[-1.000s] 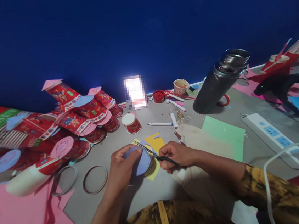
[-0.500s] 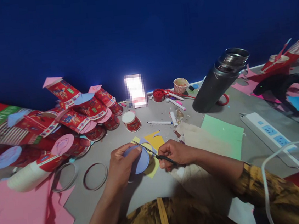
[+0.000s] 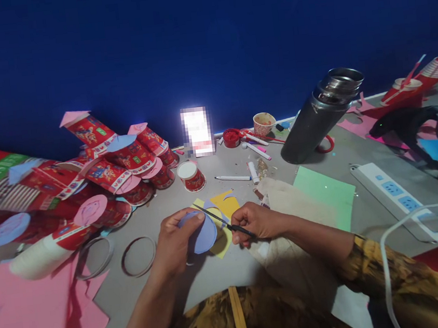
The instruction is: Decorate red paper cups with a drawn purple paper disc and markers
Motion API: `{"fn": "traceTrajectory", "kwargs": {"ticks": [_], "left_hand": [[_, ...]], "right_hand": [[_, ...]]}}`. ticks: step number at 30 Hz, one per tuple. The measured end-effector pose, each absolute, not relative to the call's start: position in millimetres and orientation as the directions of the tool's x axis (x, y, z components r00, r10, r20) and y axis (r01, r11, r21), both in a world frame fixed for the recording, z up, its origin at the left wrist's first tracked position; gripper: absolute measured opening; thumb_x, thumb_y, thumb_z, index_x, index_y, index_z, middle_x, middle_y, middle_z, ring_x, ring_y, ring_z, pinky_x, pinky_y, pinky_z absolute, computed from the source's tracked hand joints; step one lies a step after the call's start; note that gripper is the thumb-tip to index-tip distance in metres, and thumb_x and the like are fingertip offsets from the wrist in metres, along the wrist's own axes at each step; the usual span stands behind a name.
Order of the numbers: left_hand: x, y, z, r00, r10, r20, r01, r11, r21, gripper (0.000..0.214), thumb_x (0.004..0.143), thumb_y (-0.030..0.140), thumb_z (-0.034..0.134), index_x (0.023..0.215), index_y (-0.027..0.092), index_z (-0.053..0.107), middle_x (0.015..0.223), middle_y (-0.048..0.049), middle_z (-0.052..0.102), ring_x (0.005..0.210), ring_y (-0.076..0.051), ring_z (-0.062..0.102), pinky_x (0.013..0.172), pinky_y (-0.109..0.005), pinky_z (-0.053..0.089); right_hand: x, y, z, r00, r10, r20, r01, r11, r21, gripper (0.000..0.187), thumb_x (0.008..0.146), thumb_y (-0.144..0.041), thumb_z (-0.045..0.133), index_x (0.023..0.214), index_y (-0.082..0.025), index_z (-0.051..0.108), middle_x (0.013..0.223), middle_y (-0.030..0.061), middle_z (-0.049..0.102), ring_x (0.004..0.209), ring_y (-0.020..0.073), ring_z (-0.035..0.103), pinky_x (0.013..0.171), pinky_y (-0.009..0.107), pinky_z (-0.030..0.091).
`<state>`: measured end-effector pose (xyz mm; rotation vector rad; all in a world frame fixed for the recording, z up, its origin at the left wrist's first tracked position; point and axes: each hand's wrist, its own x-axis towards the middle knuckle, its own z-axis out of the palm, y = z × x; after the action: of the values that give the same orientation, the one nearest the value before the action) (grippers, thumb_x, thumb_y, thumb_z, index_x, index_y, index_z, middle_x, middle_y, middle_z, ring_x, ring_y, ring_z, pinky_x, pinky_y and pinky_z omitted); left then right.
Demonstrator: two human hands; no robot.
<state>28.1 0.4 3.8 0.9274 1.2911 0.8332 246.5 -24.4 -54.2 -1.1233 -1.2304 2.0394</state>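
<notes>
My left hand (image 3: pixel 174 241) pinches a round piece of light blue paper (image 3: pixel 203 232) above the grey table (image 3: pixel 222 273). My right hand (image 3: pixel 254 222) is closed on black-handled scissors (image 3: pixel 221 221), whose blades lie across the top edge of the blue paper. Under them lie yellow paper scraps (image 3: pixel 225 205). A single red paper cup (image 3: pixel 191 176) stands just beyond.
A heap of red paper cups with pink and blue paper lids (image 3: pixel 117 164) lies at the left, with pink sheets (image 3: pixel 35 319) and two rings (image 3: pixel 138 256) near it. A dark flask (image 3: pixel 316 120), markers (image 3: pixel 234 178), a green sheet (image 3: pixel 326 194) and a power strip (image 3: pixel 394 195) lie to the right.
Both hands and the blue paper have stayed nearly in place; the scissors' blades shifted slightly along the paper's edge. The view moved a little.
</notes>
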Motion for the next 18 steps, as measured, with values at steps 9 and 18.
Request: {"fn": "traceTrajectory", "kwargs": {"ticks": [9, 18], "left_hand": [[57, -9, -12, 0.174, 0.881, -0.44, -0.214, 0.47, 0.857, 0.045, 0.059, 0.051, 0.093, 0.077, 0.015, 0.073, 0.07, -0.0049, 0.075, 0.061, -0.018, 0.067, 0.06, -0.029, 0.054], [15, 6, -5, 0.077, 0.995, 0.064, 0.383, -0.089, 0.919, 0.047, 0.084, 0.054, 0.074, 0.118, 0.022, 0.076, 0.126, -0.0099, 0.069, 0.108, -0.027, 0.068, 0.087, -0.036, 0.058]], "right_hand": [[241, -23, -43, -0.29, 0.918, -0.27, -0.239, -0.343, -0.908, 0.06, 0.043, -0.038, 0.102, 0.088, -0.019, 0.069, 0.081, -0.0029, 0.071, 0.072, 0.0122, 0.062, 0.066, 0.023, 0.051], [248, -15, -59, -0.011, 0.977, -0.214, -0.288, -0.208, -0.935, 0.053, 0.054, -0.039, 0.093, 0.093, -0.019, 0.064, 0.077, -0.0037, 0.065, 0.071, 0.0153, 0.06, 0.067, 0.028, 0.052]]}}
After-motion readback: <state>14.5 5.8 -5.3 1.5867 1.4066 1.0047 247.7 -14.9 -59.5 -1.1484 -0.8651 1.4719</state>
